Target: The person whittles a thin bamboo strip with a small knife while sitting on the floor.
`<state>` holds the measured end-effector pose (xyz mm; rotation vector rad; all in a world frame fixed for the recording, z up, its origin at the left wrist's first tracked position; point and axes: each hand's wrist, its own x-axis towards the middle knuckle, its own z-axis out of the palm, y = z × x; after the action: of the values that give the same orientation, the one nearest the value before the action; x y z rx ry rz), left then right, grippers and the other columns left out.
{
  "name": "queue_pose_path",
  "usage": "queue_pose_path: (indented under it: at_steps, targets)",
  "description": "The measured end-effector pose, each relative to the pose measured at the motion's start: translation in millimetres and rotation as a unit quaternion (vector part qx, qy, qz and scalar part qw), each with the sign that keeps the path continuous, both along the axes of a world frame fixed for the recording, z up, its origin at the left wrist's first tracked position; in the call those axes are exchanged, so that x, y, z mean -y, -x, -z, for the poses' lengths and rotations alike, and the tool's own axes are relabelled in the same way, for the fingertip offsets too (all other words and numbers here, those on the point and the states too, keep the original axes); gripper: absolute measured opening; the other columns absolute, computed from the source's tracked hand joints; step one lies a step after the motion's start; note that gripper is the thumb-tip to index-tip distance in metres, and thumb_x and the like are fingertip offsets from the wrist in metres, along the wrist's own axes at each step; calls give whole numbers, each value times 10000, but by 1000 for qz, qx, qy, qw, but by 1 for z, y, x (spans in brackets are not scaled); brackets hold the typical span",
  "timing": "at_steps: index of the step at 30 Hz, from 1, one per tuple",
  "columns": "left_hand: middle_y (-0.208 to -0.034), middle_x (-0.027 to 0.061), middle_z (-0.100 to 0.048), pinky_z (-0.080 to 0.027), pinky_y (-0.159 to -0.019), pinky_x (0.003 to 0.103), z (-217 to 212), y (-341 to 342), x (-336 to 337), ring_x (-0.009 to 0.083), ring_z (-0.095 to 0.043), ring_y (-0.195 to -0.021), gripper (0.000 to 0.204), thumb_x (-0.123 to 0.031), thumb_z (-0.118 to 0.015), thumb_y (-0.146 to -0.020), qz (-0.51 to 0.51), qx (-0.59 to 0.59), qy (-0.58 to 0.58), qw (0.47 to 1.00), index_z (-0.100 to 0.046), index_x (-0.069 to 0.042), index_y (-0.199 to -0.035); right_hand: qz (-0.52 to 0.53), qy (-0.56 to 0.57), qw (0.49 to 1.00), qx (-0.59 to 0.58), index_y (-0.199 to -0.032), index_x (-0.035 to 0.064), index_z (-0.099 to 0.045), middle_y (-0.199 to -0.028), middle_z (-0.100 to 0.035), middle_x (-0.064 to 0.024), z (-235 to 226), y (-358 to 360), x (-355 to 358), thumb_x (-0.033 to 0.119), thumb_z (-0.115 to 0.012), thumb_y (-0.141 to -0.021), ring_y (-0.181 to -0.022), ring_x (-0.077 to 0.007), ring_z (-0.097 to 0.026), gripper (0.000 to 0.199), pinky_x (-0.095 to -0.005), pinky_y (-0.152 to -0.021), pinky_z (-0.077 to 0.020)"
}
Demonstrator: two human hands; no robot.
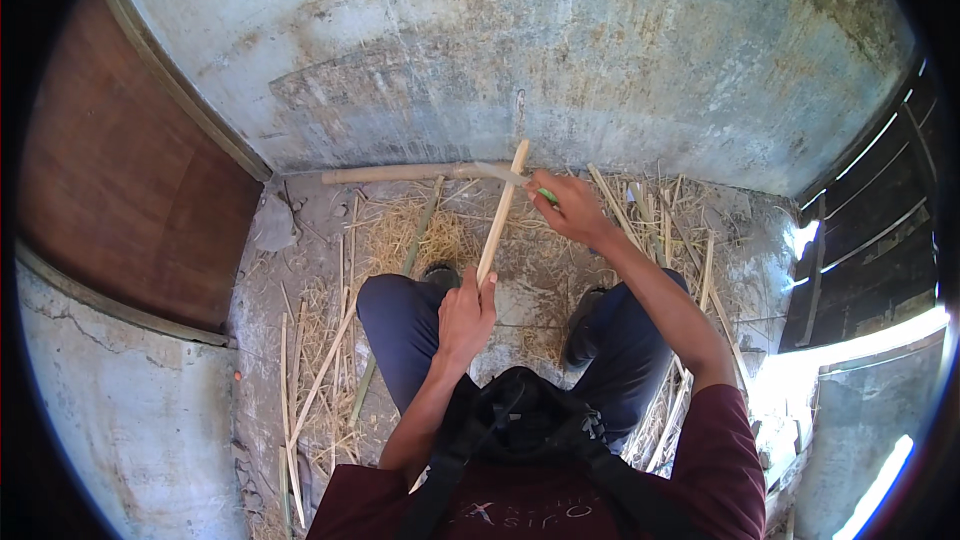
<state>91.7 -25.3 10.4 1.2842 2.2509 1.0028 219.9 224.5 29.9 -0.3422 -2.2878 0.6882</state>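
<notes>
My left hand point(468, 315) is closed around the lower part of a pale split bamboo strip point(502, 212), between my knees. The strip slants up and away toward the wall, its far end a little right of its near end. My right hand point(570, 208) grips a knife by its green handle point(547, 196). The knife's blade point(500, 173) points left and lies across the strip near its far end. Whether the edge is cutting into the bamboo cannot be made out.
A thick round pole point(400, 173) lies along the foot of the stained wall point(560, 60). Shavings point(400, 230) and several bamboo strips point(325, 375) litter the floor on both sides of my legs. A brown wooden panel point(140, 160) stands left, dark slats point(870, 220) right.
</notes>
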Motion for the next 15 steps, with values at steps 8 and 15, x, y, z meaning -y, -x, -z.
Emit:
queue_pose_path:
  at_steps: [8,15]
  targets:
    - [-692,269,-658,-500,-672,630,-2,-2,0,527,-681,-715,301,-304,-562,-1118,4,10,-9,1000,-537,-7,-1081,-33,-30,999,-6,-1034,50,-657,-807,-656,-181,-1,-2,7,100,-673,-1001,-700,-412,-655,62,-495,-618,-463]
    - [-690,277,-636,-480,-650,610,-1,-2,-1,540,-660,-716,282,-277,-561,-1120,9,3,-9,1000,-487,-19,-1032,-23,-47,999,11,-1038,48,-670,-802,-662,-186,4,-2,8,104,-694,-990,-696,-409,-669,77,-481,-617,-481]
